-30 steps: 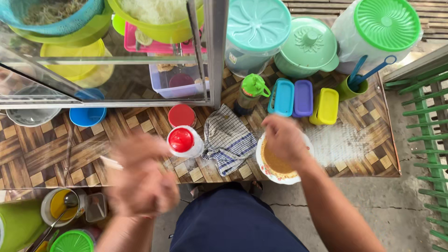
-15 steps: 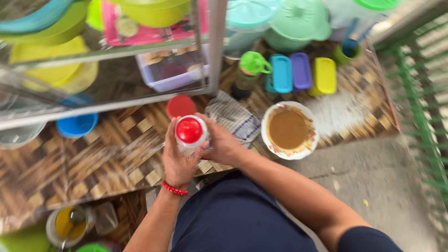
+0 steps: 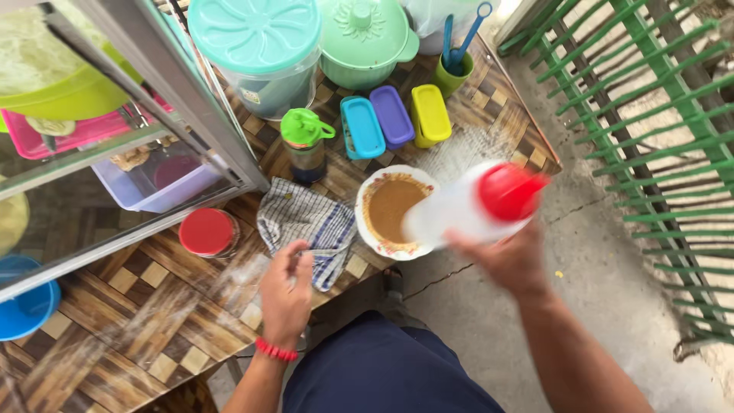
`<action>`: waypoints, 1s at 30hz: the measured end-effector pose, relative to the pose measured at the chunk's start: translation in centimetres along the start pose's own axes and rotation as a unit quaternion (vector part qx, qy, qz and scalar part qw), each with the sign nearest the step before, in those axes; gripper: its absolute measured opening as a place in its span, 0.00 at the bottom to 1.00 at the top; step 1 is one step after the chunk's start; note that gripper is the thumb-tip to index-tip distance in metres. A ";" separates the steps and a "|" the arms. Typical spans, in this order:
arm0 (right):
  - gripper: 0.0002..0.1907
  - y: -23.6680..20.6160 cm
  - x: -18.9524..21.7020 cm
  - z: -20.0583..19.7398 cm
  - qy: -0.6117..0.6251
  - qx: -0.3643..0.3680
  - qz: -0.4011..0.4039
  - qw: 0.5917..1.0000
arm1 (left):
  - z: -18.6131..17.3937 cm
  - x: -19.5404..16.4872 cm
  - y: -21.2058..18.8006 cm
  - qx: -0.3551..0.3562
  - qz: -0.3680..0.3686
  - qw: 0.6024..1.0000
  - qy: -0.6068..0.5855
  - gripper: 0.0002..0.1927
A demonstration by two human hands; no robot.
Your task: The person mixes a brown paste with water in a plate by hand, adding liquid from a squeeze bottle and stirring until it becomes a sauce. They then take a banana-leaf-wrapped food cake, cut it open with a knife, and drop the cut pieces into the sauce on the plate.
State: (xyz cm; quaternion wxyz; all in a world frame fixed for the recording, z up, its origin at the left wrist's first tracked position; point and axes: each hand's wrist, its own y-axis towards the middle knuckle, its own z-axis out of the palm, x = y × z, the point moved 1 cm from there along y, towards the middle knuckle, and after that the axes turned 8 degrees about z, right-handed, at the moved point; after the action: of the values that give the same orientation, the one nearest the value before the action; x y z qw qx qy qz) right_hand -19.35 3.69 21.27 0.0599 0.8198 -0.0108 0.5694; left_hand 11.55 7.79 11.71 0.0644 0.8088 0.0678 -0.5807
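Observation:
My right hand [image 3: 512, 260] grips a white squeeze bottle [image 3: 459, 206] with a red cap, tilted on its side and blurred, just right of a white plate [image 3: 365, 229] that holds brown sauce. The plate sits at the table's front edge. My left hand [image 3: 284, 294], with a red band on the wrist, hovers over the table edge with its fingertips at the lower part of a blue-checked cloth [image 3: 306, 222]. Its fingers are pinched together; I cannot tell whether they grip the cloth.
A red-lidded jar [image 3: 206, 232] stands left of the cloth, a green-capped dark bottle [image 3: 304, 145] behind it. Blue, purple and yellow small boxes [image 3: 394, 118], large lidded tubs [image 3: 260, 46] and a glass display case [image 3: 115, 138] fill the back. A green fence [image 3: 657, 130] runs along the right.
Both hands held the bottle over the table. Now the right hand alone has swung it right and tipped it beside the plate, and the left hand has dropped to the cloth.

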 end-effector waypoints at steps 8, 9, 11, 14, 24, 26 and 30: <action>0.38 14.1 -14.7 -7.8 -0.093 -0.111 -0.011 0.989 | 12.0 8.2 1.6 0.030 -0.095 0.994 0.037 0.19; 0.39 15.4 -16.2 -8.1 -0.110 -0.116 -0.002 0.987 | 13.0 8.9 1.9 0.029 -0.125 0.991 0.033 0.19; 0.39 17.1 -18.7 -7.7 -0.080 -0.109 -0.017 0.991 | 14.2 10.1 2.1 0.010 -0.131 0.991 0.027 0.18; 0.41 18.8 -20.3 -7.3 -0.046 -0.096 -0.037 0.994 | 15.3 11.4 2.4 -0.022 -0.101 0.995 0.013 0.17; 0.37 11.8 -11.2 -7.4 -0.194 -0.216 -0.156 0.944 | 14.7 13.7 2.6 -0.057 -0.147 0.985 -0.072 0.13; 0.21 13.7 -8.2 -8.3 -0.305 -0.189 -0.346 0.867 | 14.0 14.0 2.7 -0.062 -0.192 0.968 -0.150 0.13; 0.12 27.6 -5.3 -11.0 -0.250 -0.019 -0.093 0.964 | 12.8 14.5 2.0 -0.045 -0.216 0.964 -0.151 0.14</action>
State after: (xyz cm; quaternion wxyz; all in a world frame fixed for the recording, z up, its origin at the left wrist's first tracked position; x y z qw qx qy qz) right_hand -33.87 -22.80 22.45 0.1233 0.9322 0.0405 0.3379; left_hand 4.65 3.98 -6.04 -0.0168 0.6742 0.2558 -0.6927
